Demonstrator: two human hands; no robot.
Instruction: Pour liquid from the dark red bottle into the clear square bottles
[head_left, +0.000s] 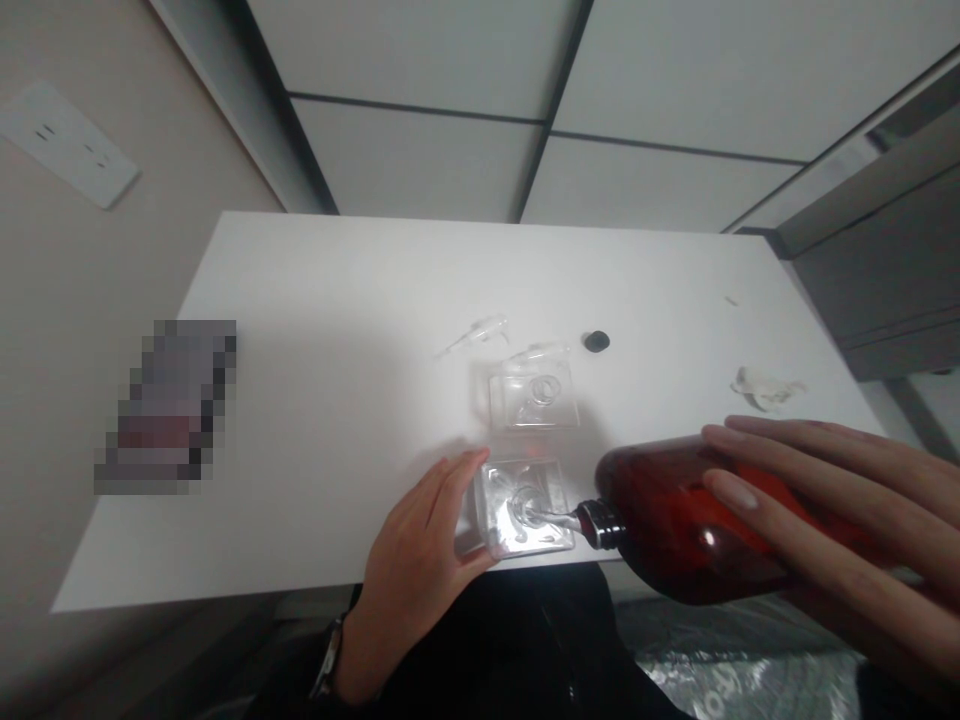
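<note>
Head view: right hand (825, 510) grips a red-brown bottle (675, 530) tipped sideways, neck at the mouth of a small clear container (525, 505) near the white table's (337, 400) front edge, left hand (424, 545) clasping that container.

Glossy red translucent bottle (697, 530), clear shiny plastic container (523, 505), matt smooth white table (337, 330)

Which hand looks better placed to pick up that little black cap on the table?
Probably the left hand: it only steadies the clear bottle. The right hand holds the tilted red bottle, pouring, though the black cap lies nearer it.
</note>
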